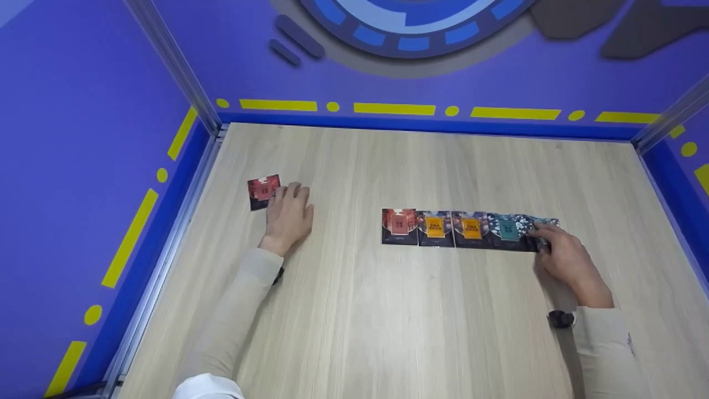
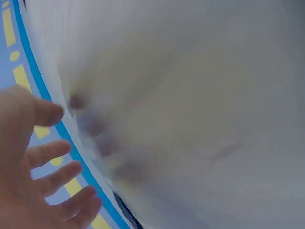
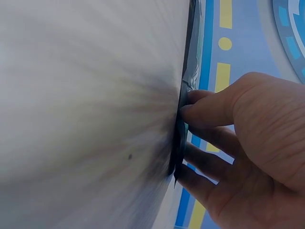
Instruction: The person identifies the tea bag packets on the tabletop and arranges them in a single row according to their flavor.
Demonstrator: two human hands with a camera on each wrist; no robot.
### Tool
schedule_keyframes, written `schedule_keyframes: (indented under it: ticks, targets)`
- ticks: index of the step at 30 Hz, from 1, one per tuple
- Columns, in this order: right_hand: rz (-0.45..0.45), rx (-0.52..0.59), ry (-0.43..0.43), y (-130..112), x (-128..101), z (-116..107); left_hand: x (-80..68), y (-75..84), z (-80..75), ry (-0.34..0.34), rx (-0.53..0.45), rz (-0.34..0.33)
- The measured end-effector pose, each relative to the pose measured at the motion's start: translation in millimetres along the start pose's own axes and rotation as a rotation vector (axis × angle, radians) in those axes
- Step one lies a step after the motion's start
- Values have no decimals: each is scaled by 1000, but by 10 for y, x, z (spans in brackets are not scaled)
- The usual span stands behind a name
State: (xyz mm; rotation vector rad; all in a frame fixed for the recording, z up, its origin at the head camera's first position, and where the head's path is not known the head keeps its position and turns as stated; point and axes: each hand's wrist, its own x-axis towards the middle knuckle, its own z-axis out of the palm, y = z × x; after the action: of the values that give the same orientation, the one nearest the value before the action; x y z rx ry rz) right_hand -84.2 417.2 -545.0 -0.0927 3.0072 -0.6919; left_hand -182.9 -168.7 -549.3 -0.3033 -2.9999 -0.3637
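Several small foil packets lie side by side in a row on the wooden table (image 1: pixel 354 332): a red one (image 1: pixel 399 226), two orange ones (image 1: pixel 435 227) (image 1: pixel 471 228) and a teal one (image 1: pixel 507 228). My right hand (image 1: pixel 559 255) is at the row's right end, its curled fingers (image 3: pixel 205 109) gripping the edge of the last dark packet (image 1: pixel 545 224), whose edge (image 3: pixel 183 124) shows in the right wrist view. A lone red packet (image 1: pixel 261 191) lies at the left. My left hand (image 1: pixel 288 213) rests flat beside it, its straight fingertips (image 2: pixel 52 152) touching the packet's right edge.
Blue and purple walls (image 1: pixel 388 83) with yellow dashes close the table in on three sides, and metal rails (image 1: pixel 166 260) run along the left and right edges. A light sleeve (image 1: pixel 238 316) covers each forearm.
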Motion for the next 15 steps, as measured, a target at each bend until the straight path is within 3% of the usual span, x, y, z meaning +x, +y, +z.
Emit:
schedule_keyframes:
  ticks: [5, 15]
  targets:
    - [8, 5, -13, 1, -6, -4, -7, -198, -29, 78, -32, -37]
    - [-3, -8, -13, -4, -10, -14, -22, -563, -92, 90, -32, -124]
